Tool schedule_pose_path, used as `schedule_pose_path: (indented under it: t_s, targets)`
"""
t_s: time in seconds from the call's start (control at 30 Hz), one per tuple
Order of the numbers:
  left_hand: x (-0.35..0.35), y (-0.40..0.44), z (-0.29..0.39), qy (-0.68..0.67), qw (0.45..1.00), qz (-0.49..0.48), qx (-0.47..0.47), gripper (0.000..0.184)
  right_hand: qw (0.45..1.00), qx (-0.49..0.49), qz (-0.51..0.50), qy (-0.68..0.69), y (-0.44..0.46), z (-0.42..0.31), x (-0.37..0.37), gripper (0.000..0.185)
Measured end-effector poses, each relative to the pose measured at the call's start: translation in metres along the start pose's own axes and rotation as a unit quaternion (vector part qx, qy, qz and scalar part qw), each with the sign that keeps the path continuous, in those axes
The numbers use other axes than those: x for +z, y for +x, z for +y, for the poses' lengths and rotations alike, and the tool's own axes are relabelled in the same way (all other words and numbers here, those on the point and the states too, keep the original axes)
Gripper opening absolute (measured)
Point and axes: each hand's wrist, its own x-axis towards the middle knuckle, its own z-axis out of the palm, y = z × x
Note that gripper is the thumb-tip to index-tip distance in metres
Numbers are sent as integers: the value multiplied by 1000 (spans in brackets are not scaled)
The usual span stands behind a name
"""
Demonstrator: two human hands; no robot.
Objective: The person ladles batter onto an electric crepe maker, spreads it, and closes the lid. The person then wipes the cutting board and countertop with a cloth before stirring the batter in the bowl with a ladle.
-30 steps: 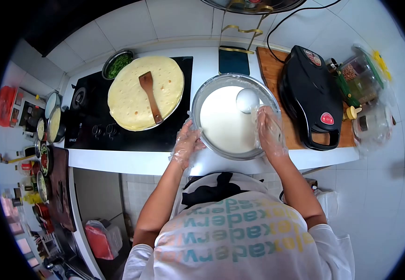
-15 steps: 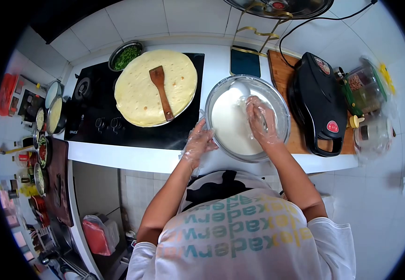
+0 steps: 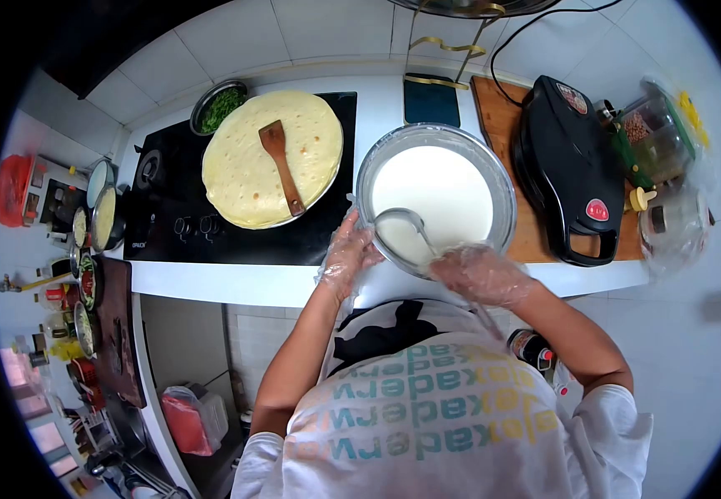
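Observation:
A large metal bowl (image 3: 506,179) of white liquid stands on the white counter. My right hand (image 3: 483,273), in a clear plastic glove, is closed round the handle of a ladle (image 3: 402,218) at the bowl's near rim. The ladle's head sits at the left side of the liquid. My left hand (image 3: 350,254), also gloved, rests against the bowl's lower left side with its fingers apart. To the left, a stack of pale flatbreads (image 3: 236,166) lies over the black cooktop, with a wooden spatula (image 3: 281,165) on top.
A closed black electric griddle (image 3: 564,166) stands on a wooden board (image 3: 493,116) at the right, near plastic containers (image 3: 664,150). Behind the cooktop is a bowl of chopped greens (image 3: 220,108). A dark flat pad (image 3: 431,101) lies behind the large bowl.
The ladle has moved from the far side of the liquid to its near left side. My right hand has drawn back to the near rim, while my left hand stays by the bowl.

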Motion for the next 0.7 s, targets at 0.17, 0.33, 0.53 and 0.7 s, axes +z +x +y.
schedule_pose_path:
  t_s: [0.17,0.33,0.53,0.7]
  targets:
    - [2,-1,-8,-23,1000,18,0,53,971,143,175,74,5,22,-1,12]
    - [4,-1,-8,-14,999,32,11,50,895,221,269,280,42,55,22,12]
    - [2,2,-11,2,999,34,15,47,944,84,259,185,36,35,17,7]
    - [1,3,-12,7,999,37,16,47,991,6,91,98,17,19,8,14]
